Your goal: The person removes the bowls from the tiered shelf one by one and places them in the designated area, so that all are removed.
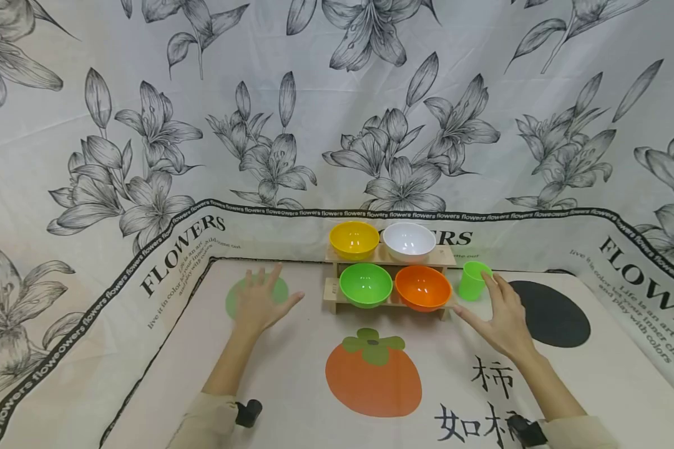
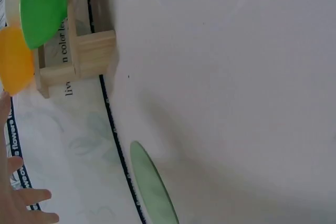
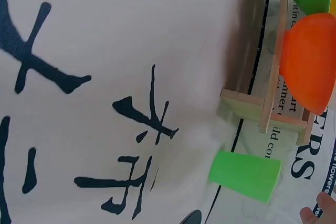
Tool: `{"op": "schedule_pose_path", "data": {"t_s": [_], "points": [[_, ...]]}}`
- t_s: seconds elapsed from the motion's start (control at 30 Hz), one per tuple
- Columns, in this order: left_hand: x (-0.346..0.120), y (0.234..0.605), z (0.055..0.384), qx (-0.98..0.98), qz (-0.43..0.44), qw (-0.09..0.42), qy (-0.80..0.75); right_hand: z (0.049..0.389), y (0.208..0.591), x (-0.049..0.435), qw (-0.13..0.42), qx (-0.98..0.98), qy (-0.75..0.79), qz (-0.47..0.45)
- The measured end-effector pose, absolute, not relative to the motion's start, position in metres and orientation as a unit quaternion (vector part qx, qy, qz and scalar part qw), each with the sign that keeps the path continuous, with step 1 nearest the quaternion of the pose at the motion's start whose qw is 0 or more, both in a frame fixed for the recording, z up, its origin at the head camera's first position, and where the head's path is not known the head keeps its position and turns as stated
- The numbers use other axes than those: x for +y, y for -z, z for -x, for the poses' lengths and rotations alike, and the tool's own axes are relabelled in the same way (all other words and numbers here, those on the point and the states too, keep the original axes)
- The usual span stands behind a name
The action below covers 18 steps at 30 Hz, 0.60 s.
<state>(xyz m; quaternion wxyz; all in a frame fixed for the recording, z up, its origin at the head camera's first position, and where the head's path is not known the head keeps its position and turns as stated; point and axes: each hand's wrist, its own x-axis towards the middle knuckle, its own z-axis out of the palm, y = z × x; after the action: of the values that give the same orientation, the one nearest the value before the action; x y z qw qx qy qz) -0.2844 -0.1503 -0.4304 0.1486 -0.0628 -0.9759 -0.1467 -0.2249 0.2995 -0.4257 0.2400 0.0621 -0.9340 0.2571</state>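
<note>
My left hand (image 1: 260, 300) is spread with straight fingers over the printed green circle (image 1: 236, 299) and holds nothing. My right hand (image 1: 504, 319), fingers extended, hovers beside the green cup (image 1: 472, 282); its fingertips overlap the cup's rim in the head view, while the right wrist view shows them apart from the cup (image 3: 245, 176). Left of the cup stands a two-tier wooden rack (image 1: 330, 293). On its upper tier sit a yellow bowl (image 1: 354, 241) and a white bowl (image 1: 409, 242). The lower tier bears a green bowl (image 1: 366, 285) and an orange bowl (image 1: 424, 289).
The mat (image 1: 292, 386) carries a printed persimmon (image 1: 373, 380), a black oval (image 1: 556, 313) and black characters at the front right. A floral cloth (image 1: 326, 106) hangs behind the table and runs down both sides.
</note>
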Motion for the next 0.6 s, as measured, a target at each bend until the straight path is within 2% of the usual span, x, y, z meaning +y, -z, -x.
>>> {"op": "schedule_pose_path", "data": {"t_s": [0.27, 0.43, 0.6], "points": [[-0.127, 0.443, 0.298, -0.959, 0.066, 0.189, 0.200, 0.243, 0.427, 0.287, 0.178, -0.927, -0.321, -0.076], [-0.116, 0.451, 0.307, -0.953, 0.072, 0.183, 0.230, 0.253, 0.431, 0.280, 0.167, -0.917, -0.353, -0.079], [-0.107, 0.459, 0.318, -0.930, 0.089, 0.147, 0.326, 0.259, 0.434, 0.276, 0.144, -0.908, -0.386, -0.074]]}}
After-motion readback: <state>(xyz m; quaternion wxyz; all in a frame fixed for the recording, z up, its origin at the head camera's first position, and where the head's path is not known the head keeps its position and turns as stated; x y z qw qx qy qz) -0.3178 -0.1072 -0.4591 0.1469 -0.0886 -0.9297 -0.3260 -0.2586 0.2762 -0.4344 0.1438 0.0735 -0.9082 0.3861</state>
